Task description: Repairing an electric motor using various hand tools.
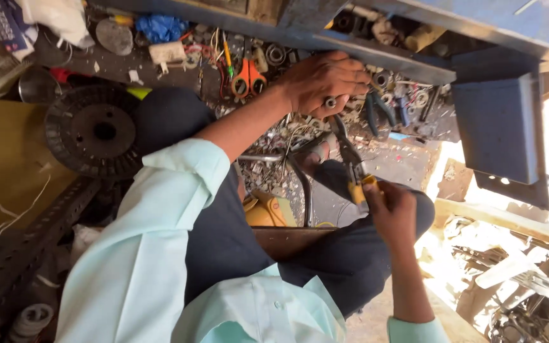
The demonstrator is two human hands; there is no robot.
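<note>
Pale-green sleeve [141,267] nearest lens. Right hand [392,213] closed round yellow-handled pliers [351,162], jaws up at small metal ring [330,101] pinched in left hand [322,82], probably a bearing. Advice: steady ring against bench edge [376,54], grip squarely.

A dark metal beam [376,54] hems the left hand [325,82] from above; scissors [248,77], pliers [382,108] and loose hardware crowd the cluttered tabletop [128,63]. Open room lies only between both hands, over the lap.

pliers [351,166] | yellow handles, dark jaws | upright, tip at small metal ring [330,102]
</note>
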